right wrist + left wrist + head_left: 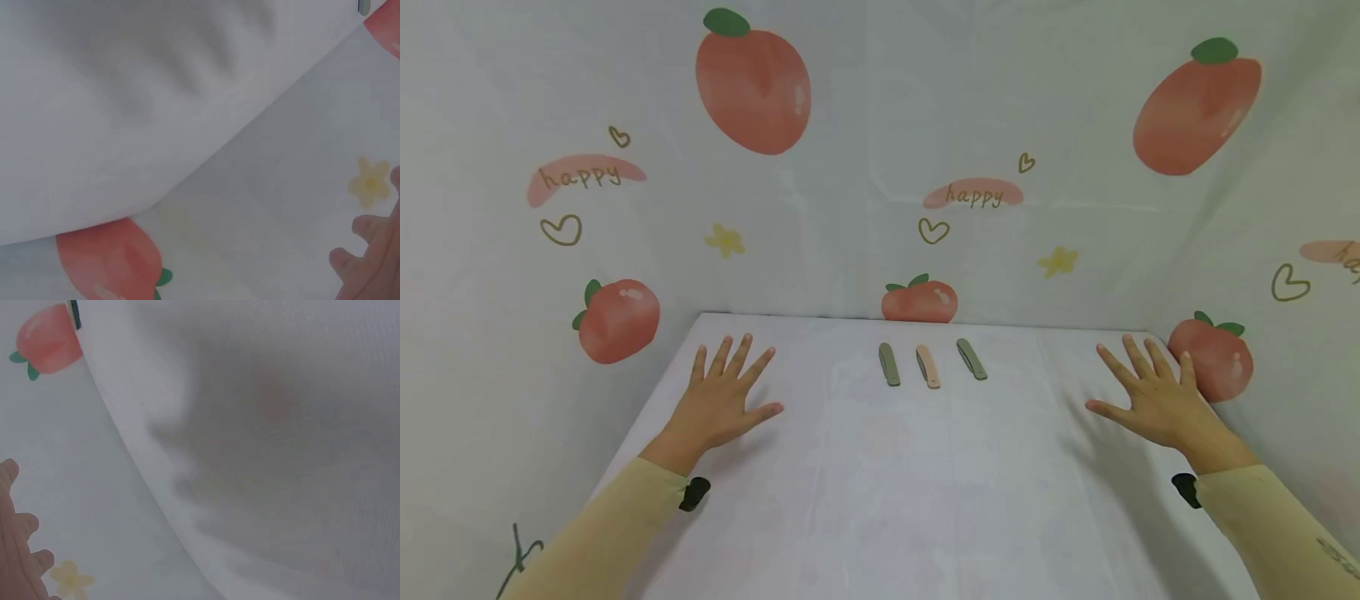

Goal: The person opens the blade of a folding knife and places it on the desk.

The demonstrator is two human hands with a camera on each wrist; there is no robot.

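Fingers (758, 367) splay on left hand (718, 408) and right hand (1167, 408) above white table (880, 483)

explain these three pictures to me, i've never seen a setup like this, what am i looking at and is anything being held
There is no machine here, just a person's bare left hand and right hand. The widest picture comes from a camera worn on the head, looking forward and down. The other two come from cameras on the wrists: each shows some of that hand's fingers at one edge, and a soft shadow on the white table. Near the table's far edge lie three slim items in a row: a green one, a pink one and another green one. Nothing is held; both hands are spread, away from the items.
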